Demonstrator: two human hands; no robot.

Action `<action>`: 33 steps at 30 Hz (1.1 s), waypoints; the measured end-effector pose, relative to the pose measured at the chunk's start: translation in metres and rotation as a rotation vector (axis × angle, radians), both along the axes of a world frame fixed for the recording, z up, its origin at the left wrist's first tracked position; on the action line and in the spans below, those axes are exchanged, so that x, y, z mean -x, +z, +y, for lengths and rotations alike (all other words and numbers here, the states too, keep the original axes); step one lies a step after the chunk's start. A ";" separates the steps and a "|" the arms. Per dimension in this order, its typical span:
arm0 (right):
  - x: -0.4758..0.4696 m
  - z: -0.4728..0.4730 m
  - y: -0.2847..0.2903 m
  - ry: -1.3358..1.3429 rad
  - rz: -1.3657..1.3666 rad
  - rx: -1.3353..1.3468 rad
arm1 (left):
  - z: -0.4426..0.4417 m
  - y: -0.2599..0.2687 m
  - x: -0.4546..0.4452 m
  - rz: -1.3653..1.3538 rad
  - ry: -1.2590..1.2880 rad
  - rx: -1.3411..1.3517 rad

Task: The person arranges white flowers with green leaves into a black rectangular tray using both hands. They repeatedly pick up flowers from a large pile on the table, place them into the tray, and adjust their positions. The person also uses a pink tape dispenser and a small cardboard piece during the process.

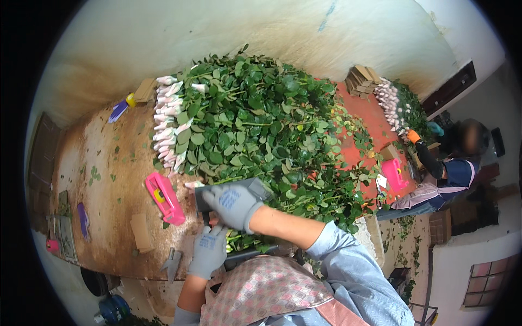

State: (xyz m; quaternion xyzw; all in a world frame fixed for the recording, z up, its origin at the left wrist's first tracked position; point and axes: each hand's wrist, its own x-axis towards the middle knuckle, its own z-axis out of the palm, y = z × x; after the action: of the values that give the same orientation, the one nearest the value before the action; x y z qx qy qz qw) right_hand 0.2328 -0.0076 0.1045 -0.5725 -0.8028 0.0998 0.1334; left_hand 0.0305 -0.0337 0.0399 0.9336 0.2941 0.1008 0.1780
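My right hand [233, 205], in a grey work glove bearing writing, lies over a dark grey stand [200, 198], its fingers hidden on the near side. Just below, my left hand [209, 249], gloved alike, has its fingers up against the stand's lower part; what lies under them is hidden. A white-and-pink sleeved flower head [193, 186] sits at the stand's left edge. Beyond spreads a large pile of leafy cut stems [253, 122], with netted flower heads [166, 110] lined up along its left side. Left of my hands is a pink tape dispenser [166, 200] with yellow tape.
Cardboard pieces [142, 233] and a grey metal blade-like piece [171, 263] lie on the wooden table [106, 175]. Purple gloves [83, 220] are farther left. At right a co-worker [444, 175] handles flowers [389, 104] beside another pink dispenser [393, 175]. A wall [261, 24] stands behind.
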 end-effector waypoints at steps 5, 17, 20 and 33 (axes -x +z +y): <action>-0.097 0.109 0.001 -0.366 0.084 -0.201 | 0.000 0.022 -0.011 0.009 0.008 0.038; -0.147 0.133 -0.098 -0.507 -0.384 0.130 | -0.004 0.015 -0.004 0.040 0.061 0.092; -0.151 0.136 -0.078 -0.474 -0.431 0.140 | -0.005 0.013 -0.001 0.026 0.071 0.057; -0.159 0.037 0.169 -0.185 -0.209 -0.456 | -0.009 -0.016 0.010 -0.122 0.106 0.081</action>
State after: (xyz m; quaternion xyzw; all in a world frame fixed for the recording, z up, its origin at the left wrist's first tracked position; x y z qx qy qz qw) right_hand 0.3916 0.0290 0.2733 -0.6057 -0.7583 -0.1561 0.1837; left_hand 0.0203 -0.0425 0.0241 0.9009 0.3357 0.1547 0.2275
